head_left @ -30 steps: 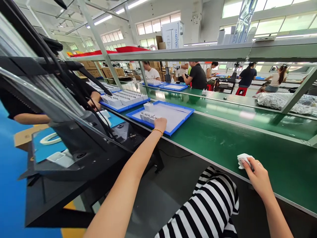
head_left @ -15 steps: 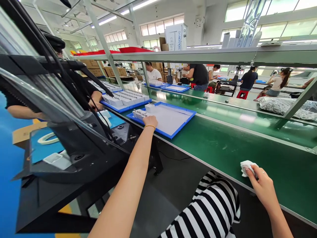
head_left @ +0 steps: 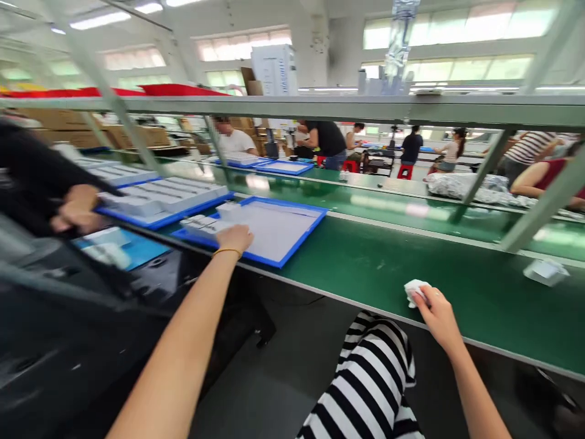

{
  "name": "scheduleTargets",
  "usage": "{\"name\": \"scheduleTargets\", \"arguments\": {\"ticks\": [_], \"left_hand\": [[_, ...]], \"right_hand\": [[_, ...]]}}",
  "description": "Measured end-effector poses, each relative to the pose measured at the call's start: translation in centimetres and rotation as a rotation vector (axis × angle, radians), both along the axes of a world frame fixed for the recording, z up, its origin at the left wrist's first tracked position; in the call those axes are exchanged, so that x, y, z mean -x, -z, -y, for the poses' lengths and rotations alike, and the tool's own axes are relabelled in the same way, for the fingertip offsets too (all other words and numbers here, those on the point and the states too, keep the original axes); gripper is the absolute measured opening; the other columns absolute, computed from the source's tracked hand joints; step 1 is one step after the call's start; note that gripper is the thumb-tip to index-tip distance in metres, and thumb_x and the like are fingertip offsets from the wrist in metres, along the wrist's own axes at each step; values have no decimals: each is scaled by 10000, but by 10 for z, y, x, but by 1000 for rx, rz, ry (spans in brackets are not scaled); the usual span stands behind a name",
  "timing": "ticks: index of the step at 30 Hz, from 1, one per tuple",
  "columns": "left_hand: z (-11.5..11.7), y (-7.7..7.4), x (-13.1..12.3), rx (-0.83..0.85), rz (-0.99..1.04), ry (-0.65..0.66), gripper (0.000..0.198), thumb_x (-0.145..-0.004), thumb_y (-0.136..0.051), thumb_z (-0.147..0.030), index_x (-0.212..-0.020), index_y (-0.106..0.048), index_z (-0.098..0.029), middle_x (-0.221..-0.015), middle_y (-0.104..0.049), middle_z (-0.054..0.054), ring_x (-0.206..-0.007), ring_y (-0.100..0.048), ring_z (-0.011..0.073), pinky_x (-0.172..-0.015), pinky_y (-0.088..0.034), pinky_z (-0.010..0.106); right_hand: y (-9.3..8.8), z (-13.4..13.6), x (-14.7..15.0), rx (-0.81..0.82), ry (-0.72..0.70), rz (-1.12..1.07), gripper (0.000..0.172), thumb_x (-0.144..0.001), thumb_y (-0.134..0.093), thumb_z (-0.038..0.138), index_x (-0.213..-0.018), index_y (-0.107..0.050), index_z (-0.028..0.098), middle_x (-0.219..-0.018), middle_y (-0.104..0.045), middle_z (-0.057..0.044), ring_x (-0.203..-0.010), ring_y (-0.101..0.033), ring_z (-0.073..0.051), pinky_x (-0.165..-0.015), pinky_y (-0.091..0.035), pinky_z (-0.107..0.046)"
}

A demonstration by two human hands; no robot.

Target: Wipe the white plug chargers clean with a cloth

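Note:
My left hand (head_left: 235, 238), with a thin gold bracelet on its wrist, rests at the near edge of a blue-rimmed tray (head_left: 269, 231) lined with white. Beside its fingers lies a row of small white parts (head_left: 198, 223), with a white block (head_left: 228, 211) just behind them. Motion blur hides whether the fingers grip anything. My right hand (head_left: 439, 317) is over the green workbench (head_left: 475, 292), pinching a crumpled white cloth (head_left: 415, 292). A striped garment (head_left: 370, 378) lies below the bench edge, close to my right forearm.
Left of the tray stands a second blue tray (head_left: 159, 204) packed with white parts, where a co-worker's hand (head_left: 77, 208) reaches in from a black sleeve. A dark machine (head_left: 59, 305) fills the lower left. A white object (head_left: 546, 272) lies on the bench at right.
The view has swung right, so the trays and machine sit further left and the black frame has left the upper left. My left hand has shifted slightly along the tray. The cloth stays in my right hand.

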State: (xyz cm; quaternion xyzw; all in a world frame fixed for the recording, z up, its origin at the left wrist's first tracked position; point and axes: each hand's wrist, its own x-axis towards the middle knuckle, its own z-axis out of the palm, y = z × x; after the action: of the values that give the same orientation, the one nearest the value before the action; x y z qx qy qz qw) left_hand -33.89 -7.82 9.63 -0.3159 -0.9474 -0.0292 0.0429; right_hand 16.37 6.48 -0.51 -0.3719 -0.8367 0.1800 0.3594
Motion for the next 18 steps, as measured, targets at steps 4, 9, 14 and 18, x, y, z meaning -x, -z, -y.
{"name": "scheduleTargets", "arguments": {"ticks": [4,9,14,18], "left_hand": [[-29,-2,-39,-57,-11,216,394,-940,-429,-321,-1266,-599,-179,-1310,-637,97,-1174,-601,325,-888,-511,421],[-55,20,-127,-304,121,611,457,-864,-404,-467,-1166,-659,-237,-1157,-703,63,-995,-669,280,-773,-535,375],[-61,54,-228,-381,294,976,444,-828,-420,-540,-1104,-692,-323,-1178,-698,44,-1084,-633,262,-852,-528,353],[-76,79,-271,-470,605,1068,509,-794,-492,-559,-1197,-650,-292,-1124,-718,58,-1082,-651,257,-950,-519,386]], "right_hand": [[-5,7,6,28,-1,-44,312,-948,-437,480,-824,-607,250,-807,-654,-45,-794,-577,-209,-753,-457,-334],[-5,6,10,144,35,-197,259,-915,-485,464,-829,-599,248,-811,-644,-28,-778,-561,-201,-756,-451,-334],[-8,-19,0,426,-66,-528,317,-836,-587,505,-1033,-590,256,-1004,-679,-13,-868,-624,-190,-790,-472,-311],[-21,-67,-34,454,104,-755,392,-752,-673,452,-1081,-579,262,-1054,-677,-13,-898,-624,-178,-758,-472,-276]]}}
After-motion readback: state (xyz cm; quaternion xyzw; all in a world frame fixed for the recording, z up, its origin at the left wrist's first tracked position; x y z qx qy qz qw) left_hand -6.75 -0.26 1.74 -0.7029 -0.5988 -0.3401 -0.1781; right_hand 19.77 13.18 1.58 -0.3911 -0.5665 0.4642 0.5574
